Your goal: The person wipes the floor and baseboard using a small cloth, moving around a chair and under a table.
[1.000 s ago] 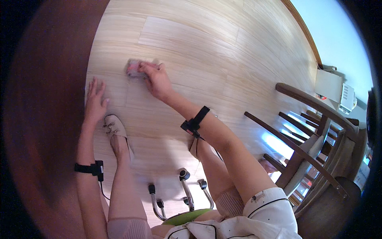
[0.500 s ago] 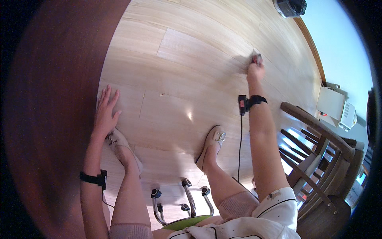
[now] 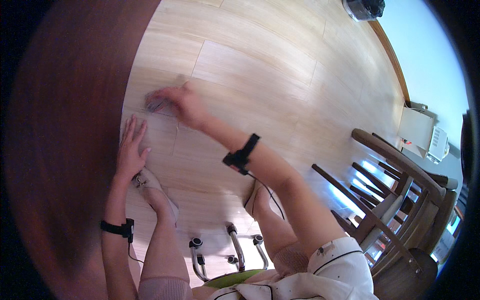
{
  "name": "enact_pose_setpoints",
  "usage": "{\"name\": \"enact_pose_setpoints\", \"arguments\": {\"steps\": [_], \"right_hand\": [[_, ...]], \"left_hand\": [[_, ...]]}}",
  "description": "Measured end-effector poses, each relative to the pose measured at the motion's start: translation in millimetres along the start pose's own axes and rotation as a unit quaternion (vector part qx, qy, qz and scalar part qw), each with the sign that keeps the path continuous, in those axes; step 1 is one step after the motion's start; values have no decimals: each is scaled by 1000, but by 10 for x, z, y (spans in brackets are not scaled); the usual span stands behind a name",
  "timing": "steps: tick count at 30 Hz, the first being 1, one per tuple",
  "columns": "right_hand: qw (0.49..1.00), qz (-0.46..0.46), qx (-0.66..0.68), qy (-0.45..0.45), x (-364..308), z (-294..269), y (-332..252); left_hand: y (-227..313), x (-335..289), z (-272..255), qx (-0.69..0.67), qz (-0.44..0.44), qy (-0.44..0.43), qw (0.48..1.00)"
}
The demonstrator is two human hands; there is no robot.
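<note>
My right hand [image 3: 186, 104] reaches across to the left over the pale wood floor [image 3: 250, 60]. Its fingers are closed on a small greyish thing [image 3: 159, 104], too blurred to name. Just nearer to me, my left hand [image 3: 131, 150] lies with its fingers stretched out and holds nothing. It rests by the edge of a large dark brown surface [image 3: 75, 100], close to my left shoe [image 3: 149, 184]. Black bands with cables circle both my forearms.
A wooden chair [image 3: 367, 137] stands at the right, with a white box-like device [image 3: 437, 145] beyond it by the wall. A bin [image 3: 361, 10] with a black liner is at the far right. Chrome stool legs [image 3: 237, 250] with castors stand between my feet.
My right hand has swung from the far right to the left with the small thing in it. The forearm now partly covers my right shoe. My left hand stays nearly in place.
</note>
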State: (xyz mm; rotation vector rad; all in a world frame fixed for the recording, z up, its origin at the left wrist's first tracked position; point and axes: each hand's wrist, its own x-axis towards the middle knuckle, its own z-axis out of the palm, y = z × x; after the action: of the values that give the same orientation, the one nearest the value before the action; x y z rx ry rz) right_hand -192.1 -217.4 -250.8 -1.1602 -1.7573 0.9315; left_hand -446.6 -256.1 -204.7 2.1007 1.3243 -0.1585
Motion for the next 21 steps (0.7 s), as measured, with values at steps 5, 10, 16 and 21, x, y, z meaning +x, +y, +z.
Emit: {"name": "enact_pose_setpoints", "arguments": {"steps": [5,10,16,21], "right_hand": [[902,247,-249,253,-419,-1636,333],[682,362,-402,492,-1248,-2764,1343],[873,241,-290,310,-30,-1810,1068],[968,31,-237,75,304,-480,489]], "left_hand": [[-11,-86,-87,-34,-18,23,999],[16,18,-119,-16,-3,28,999],[93,108,-25,6,6,49,999],[146,342,-36,24,3,79,997]]}}
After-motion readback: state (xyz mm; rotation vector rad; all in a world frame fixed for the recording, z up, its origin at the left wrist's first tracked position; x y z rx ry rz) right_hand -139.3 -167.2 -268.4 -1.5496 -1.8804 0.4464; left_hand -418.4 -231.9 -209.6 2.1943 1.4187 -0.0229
